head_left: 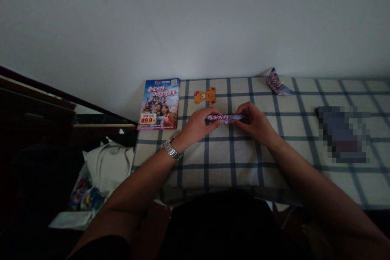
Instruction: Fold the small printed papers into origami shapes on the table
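Covering the table, a checked cloth (pixel 217 172) stretches along the wall. Low at its left sags a white bag (pixel 111 164); colourful items (pixel 87 199) show at its lower side, though whether they sit inside I cannot tell. Printed leaflets (pixel 160 103) lie on the cloth's left end. Left hand (pixel 201 122) and right hand (pixel 252 122), both nearly closed, pinch opposite ends of a folded printed strip (pixel 224 119) between thumb and fingers, around the cloth's middle.

Purple-blue paper strip (pixel 226 118), blue-checked cloth (pixel 219 150), orange bear (pixel 204 96)
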### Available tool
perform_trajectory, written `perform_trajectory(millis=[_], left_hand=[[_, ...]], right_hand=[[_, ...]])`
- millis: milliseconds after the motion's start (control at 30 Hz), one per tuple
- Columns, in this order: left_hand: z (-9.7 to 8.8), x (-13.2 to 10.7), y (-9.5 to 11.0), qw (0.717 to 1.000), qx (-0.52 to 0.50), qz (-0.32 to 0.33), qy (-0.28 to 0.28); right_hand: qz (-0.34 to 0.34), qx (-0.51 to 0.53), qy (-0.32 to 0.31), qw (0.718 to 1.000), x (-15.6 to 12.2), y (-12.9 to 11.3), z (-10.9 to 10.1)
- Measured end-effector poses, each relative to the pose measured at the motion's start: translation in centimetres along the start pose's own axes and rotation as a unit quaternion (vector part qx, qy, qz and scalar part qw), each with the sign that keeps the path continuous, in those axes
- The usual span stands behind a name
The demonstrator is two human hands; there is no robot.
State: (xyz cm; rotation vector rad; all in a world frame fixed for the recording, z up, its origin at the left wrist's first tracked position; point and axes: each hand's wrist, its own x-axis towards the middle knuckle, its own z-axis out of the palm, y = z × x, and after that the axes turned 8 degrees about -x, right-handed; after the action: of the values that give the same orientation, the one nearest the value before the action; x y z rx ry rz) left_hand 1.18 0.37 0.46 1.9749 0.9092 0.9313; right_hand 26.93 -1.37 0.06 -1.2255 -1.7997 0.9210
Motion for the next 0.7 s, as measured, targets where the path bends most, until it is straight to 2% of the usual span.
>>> perform_trajectory(millis=[233, 433, 700], left_hand=[[0.14, -0.01, 0.25, 1.0, -0.014, -0.019, 0.005], [0.26, -0.02, 0.28, 1.0, -0.024, -0.013, -0.003], [0.2, 0.18, 0.99, 0.998, -0.043, -0.046, 0.001]], right_hand=[[0.021, -0.022, -0.024, 0.999, -0.02, -0.85, -0.15], [0.033, -0.08, -0.018, 0.996, -0.12, -0.52, -0.2], [0.043, -0.077, -0.034, 0.996, -0.17, -0.54, -0.27]])
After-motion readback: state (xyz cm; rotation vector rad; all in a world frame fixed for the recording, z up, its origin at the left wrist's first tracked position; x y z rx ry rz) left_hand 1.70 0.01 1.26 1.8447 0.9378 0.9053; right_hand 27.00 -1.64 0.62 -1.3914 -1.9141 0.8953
